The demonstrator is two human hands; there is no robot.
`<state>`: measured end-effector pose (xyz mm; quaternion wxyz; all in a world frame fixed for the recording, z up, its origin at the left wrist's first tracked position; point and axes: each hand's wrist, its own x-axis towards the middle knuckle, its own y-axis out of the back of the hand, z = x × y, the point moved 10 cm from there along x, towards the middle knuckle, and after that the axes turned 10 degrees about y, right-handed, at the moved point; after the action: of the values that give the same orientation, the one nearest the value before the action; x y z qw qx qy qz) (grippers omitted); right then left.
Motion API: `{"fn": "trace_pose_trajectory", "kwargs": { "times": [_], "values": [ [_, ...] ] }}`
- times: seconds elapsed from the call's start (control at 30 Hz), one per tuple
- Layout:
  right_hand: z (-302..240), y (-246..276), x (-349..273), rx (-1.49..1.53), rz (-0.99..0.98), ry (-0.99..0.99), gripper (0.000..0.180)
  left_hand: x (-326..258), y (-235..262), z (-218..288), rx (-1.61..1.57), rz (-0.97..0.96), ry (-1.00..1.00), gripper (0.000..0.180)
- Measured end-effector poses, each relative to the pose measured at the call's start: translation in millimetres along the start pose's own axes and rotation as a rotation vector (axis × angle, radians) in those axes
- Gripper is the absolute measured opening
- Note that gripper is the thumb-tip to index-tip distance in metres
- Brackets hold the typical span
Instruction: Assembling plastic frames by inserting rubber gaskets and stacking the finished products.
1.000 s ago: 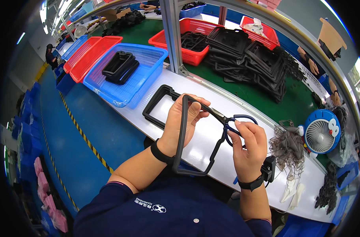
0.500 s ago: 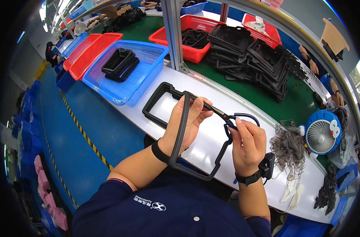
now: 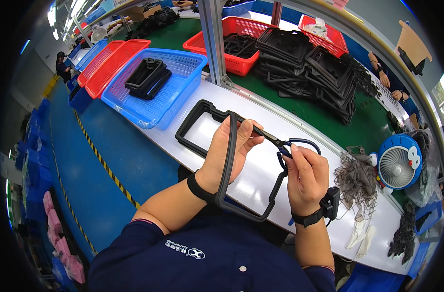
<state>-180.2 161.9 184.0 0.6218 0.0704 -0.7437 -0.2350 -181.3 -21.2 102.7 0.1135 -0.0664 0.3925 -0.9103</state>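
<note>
My left hand (image 3: 230, 153) pinches a black rubber-like rectangular frame (image 3: 226, 170) by its upper edge. The frame hangs tilted in front of my wrist, its lower side near my shirt. In my right hand (image 3: 307, 180) is a pair of scissors (image 3: 279, 143) with dark blue looped handles; fingers and thumb grip the loops. The blades point left along the frame's upper edge, reaching my left fingertips, which partly hide the tips. Beyond my left hand, a few similar black frames (image 3: 198, 111) lie stacked on the white tabletop (image 3: 253, 187).
A blue basket (image 3: 180, 100) with black frames stands at the left, red baskets (image 3: 116, 68) behind it. Across a metal post (image 3: 213, 44), a large pile of black frames (image 3: 304, 68) covers green matting. At right are grey mesh scraps (image 3: 358, 180) and a blue fan (image 3: 398, 163).
The hanging frame's lower part has swung slightly to the right. My hands and the scissors have barely moved. At the far right, another person's hands have shifted.
</note>
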Motion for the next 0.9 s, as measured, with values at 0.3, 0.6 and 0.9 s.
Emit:
{"fn": "trace_pose_trajectory", "kwargs": {
  "times": [0.3,0.6,0.9],
  "values": [
    [0.1,1.2,0.9,-0.034,0.013,0.033,0.044,-0.7,-1.1,0.2,0.034,0.004,-0.011,0.018],
    [0.6,0.2,0.0,-0.028,0.013,0.030,0.042,-1.2,-2.2,-0.9,0.039,0.008,-0.001,0.018],
    [2.5,-4.4,2.0,0.013,-0.021,-0.019,0.037,-0.9,-4.0,-4.4,0.090,0.003,0.036,0.017]
  ]
}}
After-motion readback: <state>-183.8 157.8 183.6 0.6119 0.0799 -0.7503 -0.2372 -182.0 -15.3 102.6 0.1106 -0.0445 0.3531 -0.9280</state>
